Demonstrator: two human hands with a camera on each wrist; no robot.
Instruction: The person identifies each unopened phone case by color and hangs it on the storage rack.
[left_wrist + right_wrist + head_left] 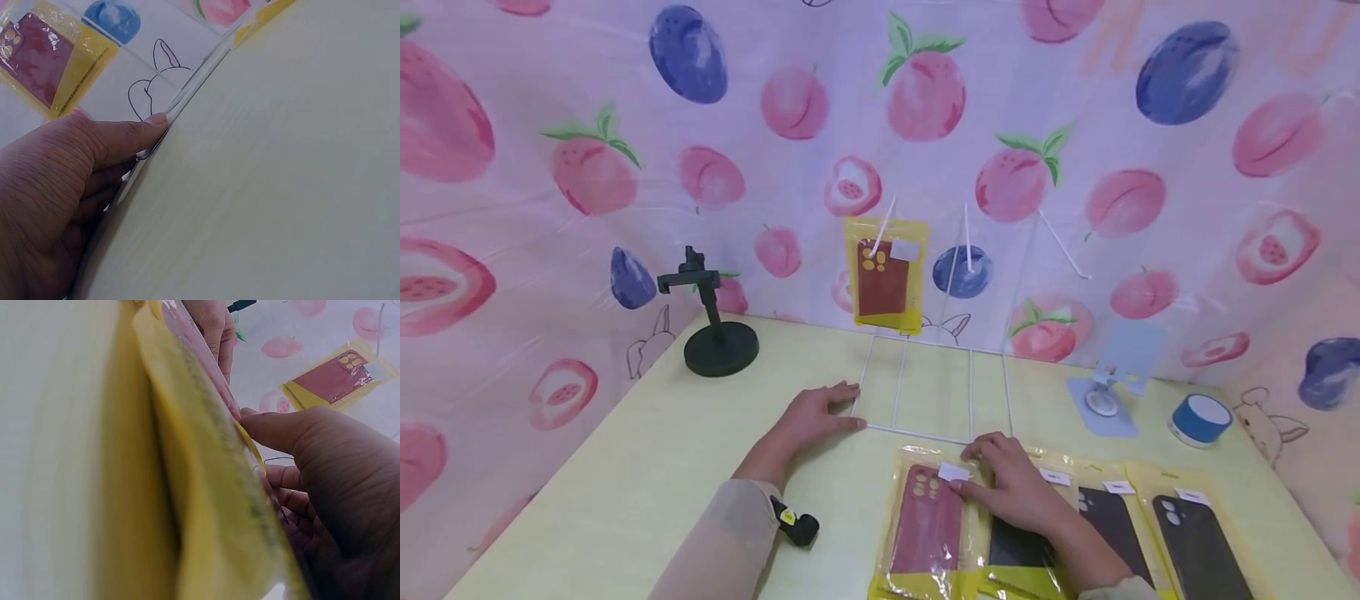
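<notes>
Tabletop (647, 433) lies open beside left hand (811, 414).

Both forearms are reaching forward from the six o'clock edge of the head view, each in a pale sleeve. The left hand (811, 417) is lying palm down toward eleven o'clock, fingers straight and pointing to three o'clock (its thumb tip is pressing flat in the left wrist view). The right hand (1011, 483) is resting lower, at about five o'clock, knuckles up, its fingers bending and pointing toward nine o'clock.
</notes>
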